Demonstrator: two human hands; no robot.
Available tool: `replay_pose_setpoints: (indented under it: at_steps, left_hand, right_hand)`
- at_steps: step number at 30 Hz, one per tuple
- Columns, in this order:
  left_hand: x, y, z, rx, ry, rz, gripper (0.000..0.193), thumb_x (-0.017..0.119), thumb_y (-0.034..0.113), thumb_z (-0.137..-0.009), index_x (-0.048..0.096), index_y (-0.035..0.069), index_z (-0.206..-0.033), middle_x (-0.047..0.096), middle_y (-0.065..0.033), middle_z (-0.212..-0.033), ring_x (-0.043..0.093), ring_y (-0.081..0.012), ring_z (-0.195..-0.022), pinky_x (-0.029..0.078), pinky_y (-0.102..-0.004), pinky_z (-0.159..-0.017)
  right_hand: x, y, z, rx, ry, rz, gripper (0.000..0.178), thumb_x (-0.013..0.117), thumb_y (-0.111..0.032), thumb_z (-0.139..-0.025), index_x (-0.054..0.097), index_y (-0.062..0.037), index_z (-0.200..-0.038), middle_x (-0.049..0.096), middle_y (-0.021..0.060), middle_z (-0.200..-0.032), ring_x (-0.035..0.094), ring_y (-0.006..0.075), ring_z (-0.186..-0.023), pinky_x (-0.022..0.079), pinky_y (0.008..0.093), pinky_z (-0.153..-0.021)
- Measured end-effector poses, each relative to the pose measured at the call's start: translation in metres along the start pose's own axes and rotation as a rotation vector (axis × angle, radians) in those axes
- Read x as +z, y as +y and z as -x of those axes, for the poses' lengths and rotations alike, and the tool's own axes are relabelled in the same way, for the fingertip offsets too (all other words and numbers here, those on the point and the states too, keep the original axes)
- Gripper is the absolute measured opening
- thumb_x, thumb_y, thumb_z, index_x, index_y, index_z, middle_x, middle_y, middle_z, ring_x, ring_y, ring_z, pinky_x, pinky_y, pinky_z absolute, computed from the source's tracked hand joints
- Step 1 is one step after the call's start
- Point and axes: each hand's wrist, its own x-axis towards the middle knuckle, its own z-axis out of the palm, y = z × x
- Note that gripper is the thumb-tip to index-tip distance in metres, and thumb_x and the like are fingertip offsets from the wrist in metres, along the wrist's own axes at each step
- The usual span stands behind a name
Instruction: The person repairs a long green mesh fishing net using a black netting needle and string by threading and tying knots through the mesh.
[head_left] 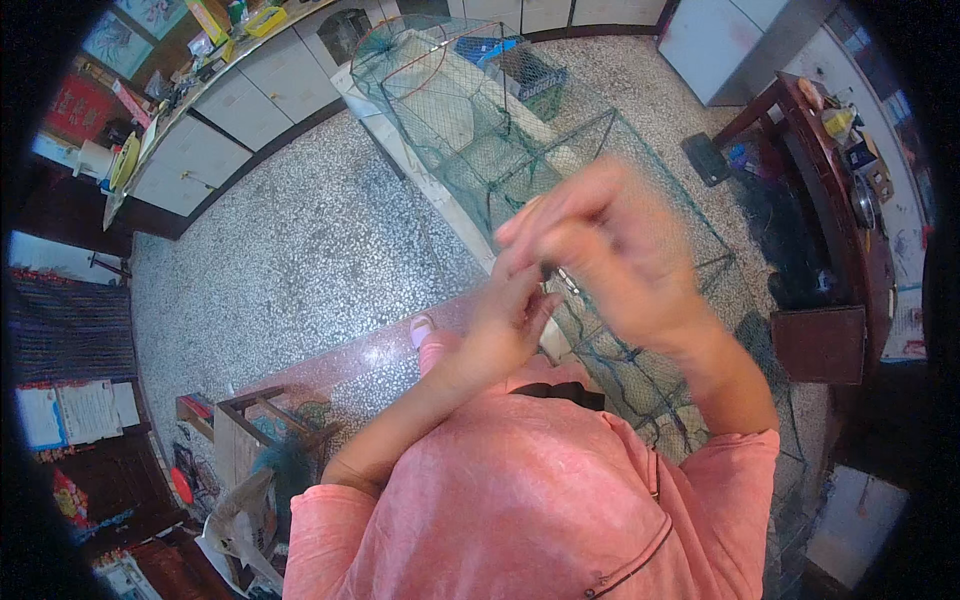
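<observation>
A long green mesh net trap (pixel 560 160), stretched over dark rectangular frames and a reddish hoop (pixel 445 60), runs diagonally in front of me past my right side. My left hand (pixel 508 315) is held before my waist, fingers curled inward and pressed together. Just above and right of it, my right hand (pixel 620 245) is raised over the net, blurred by motion, with bent fingers closed toward the left. A tiny dark and silvery piece (pixel 562 280) shows between the hands. What either hand pinches is too small or hidden to name.
Under the net lies a pale long board (pixel 440 195). White cabinets (pixel 250 85) line the far left wall. A dark red wooden table (pixel 850 190) stands right, near a white fridge-like cabinet (pixel 710 45). A wooden stool (pixel 240 440) stands lower left on the speckled floor (pixel 300 250).
</observation>
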Motion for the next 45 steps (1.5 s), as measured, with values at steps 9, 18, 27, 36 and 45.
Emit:
replay_pose_setpoints:
  at_steps: [9,18,27,36,45]
  left_hand:
    - [-0.026,0.008,-0.028,-0.305,0.026,0.273,0.014,0.050,0.017,-0.095,0.056,0.005,-0.091,0.057,-0.0074,-0.092,0.054,-0.0153,-0.083,0.044,-0.0282,-0.079]
    - [-0.047,-0.003,-0.020,-0.579,0.161,0.630,0.015,0.048,0.021,-0.096,0.052,0.009,-0.090,0.060,-0.0072,-0.095,0.054,-0.0089,-0.068,0.040,-0.0203,-0.057]
    - [-0.035,-0.019,-0.006,-0.680,0.139,0.722,0.013,0.051,0.022,-0.095,0.053,0.011,-0.089,0.061,-0.0100,-0.107,0.048,-0.0040,-0.063,0.035,-0.0167,-0.051]
    - [-0.025,-0.042,0.005,-0.711,0.204,0.960,0.009,0.049,0.018,-0.095,0.052,0.013,-0.089,0.054,0.0024,-0.080,0.050,-0.0077,-0.064,0.035,-0.0199,-0.050]
    - [-0.009,-0.024,0.004,-0.116,0.168,0.154,0.016,0.061,0.014,-0.086,0.053,0.008,-0.100,0.053,-0.0062,-0.091,0.054,-0.0181,-0.077,0.044,-0.0266,-0.068]
  right_hand:
    - [-0.072,-0.016,-0.020,-0.280,0.150,0.054,0.008,0.047,-0.013,-0.094,0.050,-0.0065,-0.091,0.044,-0.0001,-0.071,0.047,0.0107,-0.069,0.046,0.0326,-0.082]
    - [-0.056,0.050,0.017,0.060,-0.394,0.957,0.011,0.062,-0.010,-0.076,0.064,-0.0082,-0.086,0.056,0.0070,-0.077,0.054,0.0270,-0.082,0.045,0.0373,-0.071]
    - [-0.047,0.078,0.018,0.028,-0.407,0.748,0.012,0.067,-0.009,-0.072,0.064,-0.0057,-0.083,0.058,0.0074,-0.078,0.055,0.0269,-0.081,0.045,0.0358,-0.072]
    - [-0.012,0.073,0.017,0.138,-0.402,0.595,0.015,0.068,-0.006,-0.070,0.064,-0.0082,-0.084,0.048,0.0107,-0.085,0.053,0.0292,-0.080,0.044,0.0375,-0.068]
    - [0.017,0.041,0.008,-0.297,-0.302,0.549,0.013,0.071,-0.012,-0.070,0.062,-0.0086,-0.079,0.054,0.0062,-0.080,0.054,0.0279,-0.074,0.043,0.0394,-0.074]
